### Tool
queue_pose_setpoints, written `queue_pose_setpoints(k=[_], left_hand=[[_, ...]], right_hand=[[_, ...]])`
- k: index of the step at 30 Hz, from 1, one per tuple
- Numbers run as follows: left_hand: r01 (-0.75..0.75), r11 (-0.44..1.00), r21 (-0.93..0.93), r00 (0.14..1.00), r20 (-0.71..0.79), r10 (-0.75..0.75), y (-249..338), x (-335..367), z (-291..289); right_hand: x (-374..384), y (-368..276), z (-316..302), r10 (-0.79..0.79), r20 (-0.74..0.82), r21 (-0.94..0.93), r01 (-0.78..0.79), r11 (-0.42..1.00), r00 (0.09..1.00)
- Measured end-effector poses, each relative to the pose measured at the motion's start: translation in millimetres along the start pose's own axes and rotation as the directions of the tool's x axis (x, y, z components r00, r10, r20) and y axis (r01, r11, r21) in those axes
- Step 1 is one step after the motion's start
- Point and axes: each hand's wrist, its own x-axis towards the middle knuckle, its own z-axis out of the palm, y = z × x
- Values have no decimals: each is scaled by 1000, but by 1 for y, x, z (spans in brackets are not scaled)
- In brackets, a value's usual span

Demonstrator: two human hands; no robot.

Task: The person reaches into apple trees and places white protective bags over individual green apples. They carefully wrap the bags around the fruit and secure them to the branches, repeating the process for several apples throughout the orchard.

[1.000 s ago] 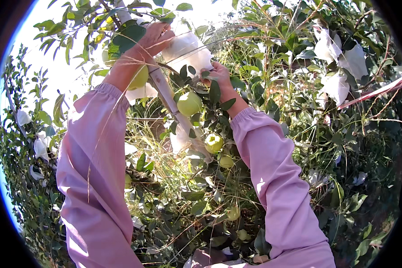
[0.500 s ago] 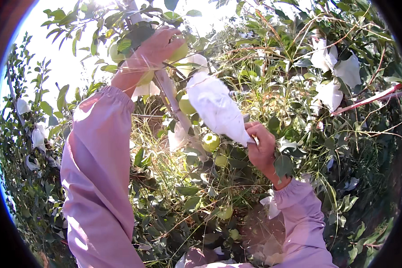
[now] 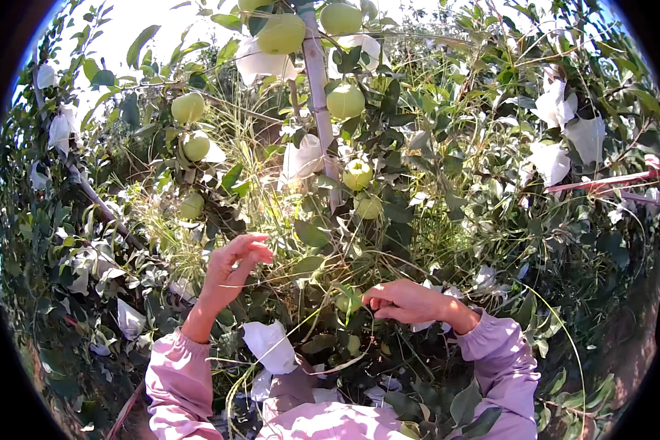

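My left hand is raised in front of the branches, its fingers loosely bent, the thumb apart, and nothing visible in it. My right hand points left, its fingers half curled and seemingly holding nothing. Just beyond its fingertips is a green apple among leaves and grass stems; whether they touch I cannot tell. Below and between my hands is a crumpled white bag, apart from both. Above hang bare green apples, among them a large apple, a rounder apple and a sunlit apple.
A pale trunk or post stands upright ahead. More green apples, such as one pale apple, hang to the left. White bags hang on the right-hand branches, near a reddish bar. Long grass stems cross before my hands.
My left hand has come down from the upper apple. My right hand has let go of the white bag and moved lower. The view has tilted downward.
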Motion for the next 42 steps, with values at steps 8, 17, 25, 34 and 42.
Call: queue_pose_setpoints(k=[8, 17, 25, 34, 42], left_hand=[[640, 685, -349, 683, -153, -715, -141, -297, 98], [546, 570, -614, 524, -281, -804, -125, -367, 123], [649, 622, -438, 600, -209, -773, -116, -395, 158], [721, 667, -187, 682, 20, -731, -78, -398, 156], [789, 599, -140, 583, 478, -657, -112, -426, 195]], right_hand=[[-24, 12, 88, 32, 336, 232, -116, 966, 941], [-95, 20, 227, 62, 552, 333, -288, 898, 832], [-172, 20, 251, 198, 402, 415, -370, 831, 894], [-234, -30, 268, 368, 151, 307, -398, 864, 917], [-259, -75, 267, 642, -69, 734, -397, 551, 764]])
